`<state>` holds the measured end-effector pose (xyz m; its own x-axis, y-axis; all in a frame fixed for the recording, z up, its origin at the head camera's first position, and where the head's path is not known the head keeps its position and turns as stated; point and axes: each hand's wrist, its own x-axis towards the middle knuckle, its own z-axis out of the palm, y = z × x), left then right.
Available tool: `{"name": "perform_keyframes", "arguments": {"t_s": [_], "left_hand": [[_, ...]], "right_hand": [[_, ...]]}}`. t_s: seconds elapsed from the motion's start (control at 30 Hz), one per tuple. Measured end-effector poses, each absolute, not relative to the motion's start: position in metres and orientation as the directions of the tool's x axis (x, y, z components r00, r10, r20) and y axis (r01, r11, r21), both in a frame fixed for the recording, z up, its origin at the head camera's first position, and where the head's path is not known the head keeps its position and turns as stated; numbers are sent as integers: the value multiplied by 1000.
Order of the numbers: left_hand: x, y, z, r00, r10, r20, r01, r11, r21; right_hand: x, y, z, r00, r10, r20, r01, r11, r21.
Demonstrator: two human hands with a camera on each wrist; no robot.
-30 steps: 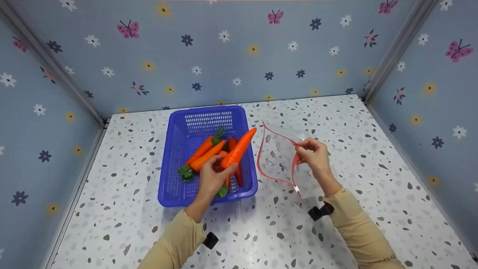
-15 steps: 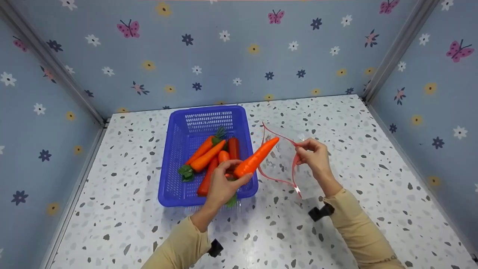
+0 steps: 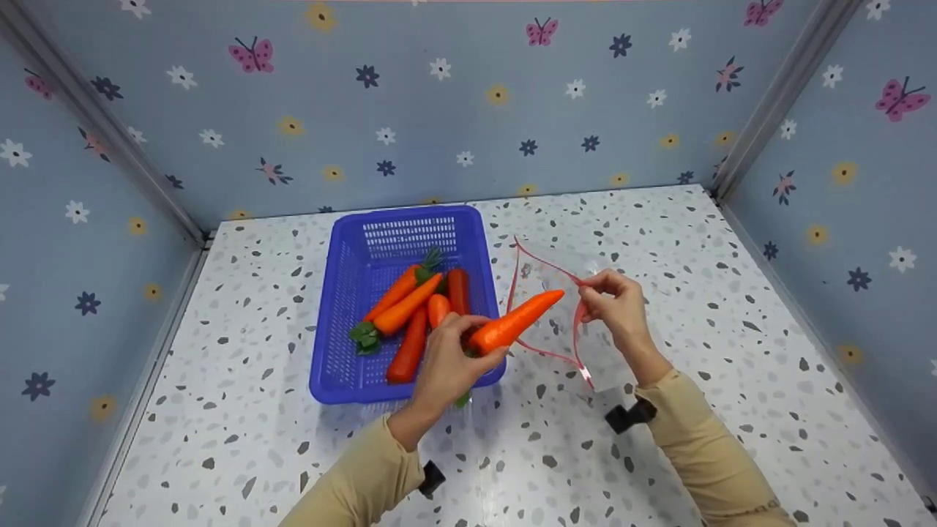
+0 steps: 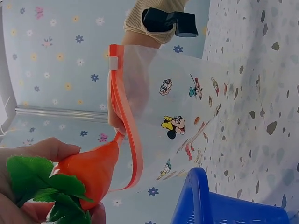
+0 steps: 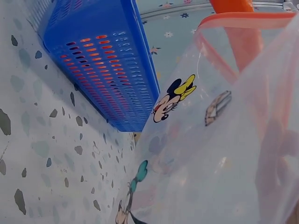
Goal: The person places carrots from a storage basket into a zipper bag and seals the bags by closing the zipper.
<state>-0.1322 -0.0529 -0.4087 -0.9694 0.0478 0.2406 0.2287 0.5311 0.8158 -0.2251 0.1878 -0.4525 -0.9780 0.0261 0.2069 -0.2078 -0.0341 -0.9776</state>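
Observation:
My left hand [image 3: 454, 359] grips an orange carrot [image 3: 517, 322] near its leafy end, tip pointing right. Green leaves [image 4: 44, 184] stick out beside the fingers in the left wrist view. The carrot's tip overlaps the mouth of a clear zip bag [image 4: 168, 102] with cartoon prints and a red zip edge. With thumb and fingers, my right hand [image 3: 616, 304] pinches the bag's right rim, and the mouth gapes. In the right wrist view the carrot [image 5: 245, 46] shows at the bag's red-edged opening. Left of the bag stands a blue basket [image 3: 326, 315].
Several more carrots [image 3: 406, 307], orange and darker red, lie in the basket, some with green tops. The speckled white table [image 3: 241, 351] runs to flower-patterned walls [image 3: 454, 110] at the back and sides. A black wrist mount [image 3: 629, 416] sits on the right sleeve.
The left hand has carried the carrot rightward from over the basket to the bag's mouth, and the carrot has tilted flatter. The right hand holds the bag in the same place.

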Motion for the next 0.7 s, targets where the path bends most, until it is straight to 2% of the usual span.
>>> {"name": "perform_keyframes", "arguments": {"t_s": [0.13, 0.17, 0.27, 0.4, 0.7], "left_hand": [[-135, -51, -407, -974, 67, 218, 216, 574, 790], [-136, -50, -407, -974, 73, 213, 215, 584, 783], [-140, -48, -405, -977, 83, 197, 206, 609, 766], [-144, -43, -403, -966, 103, 236, 246, 639, 729], [-154, -32, -398, -952, 117, 283, 282, 699, 657]], "right_hand": [[-225, 186, -453, -978, 18, 208, -209, -33, -977], [-217, 181, -440, -982, 41, 184, -184, 15, -983], [-215, 179, -435, -989, 38, 145, -143, 40, -989], [-213, 177, -432, -994, 30, 102, -101, 34, -994], [-213, 175, -434, -993, 30, 118, -117, 30, -993]]}}
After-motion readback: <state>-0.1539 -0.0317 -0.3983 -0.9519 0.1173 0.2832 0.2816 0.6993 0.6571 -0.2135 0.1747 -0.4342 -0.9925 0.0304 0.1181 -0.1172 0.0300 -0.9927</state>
